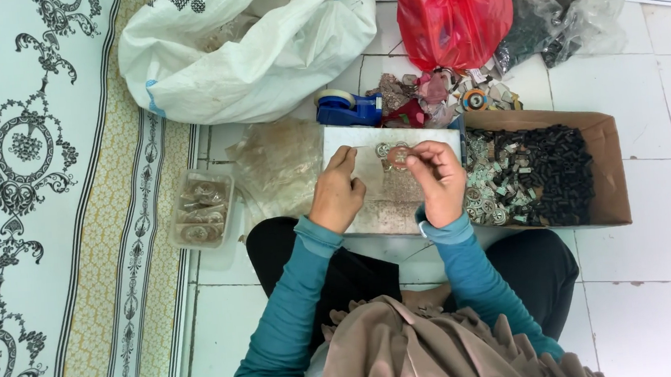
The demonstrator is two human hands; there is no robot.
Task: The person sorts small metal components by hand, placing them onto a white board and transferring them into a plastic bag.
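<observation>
Now my left hand (337, 194) curled, fingertips resting on grey tray (370, 218) across lap. My right hand (438, 179) pinching small round metal piece (398, 157) above tray. Beyond: cardboard box (610, 175) of black parts, blue tape dispenser (348, 109), red bag (455, 13).

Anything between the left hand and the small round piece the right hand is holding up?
Nothing visible. The right hand pinches the small round piece over the pale flat board; the left hand sits just beside it, fingertips close, with open space between. The cardboard box lies off to the side.
</observation>
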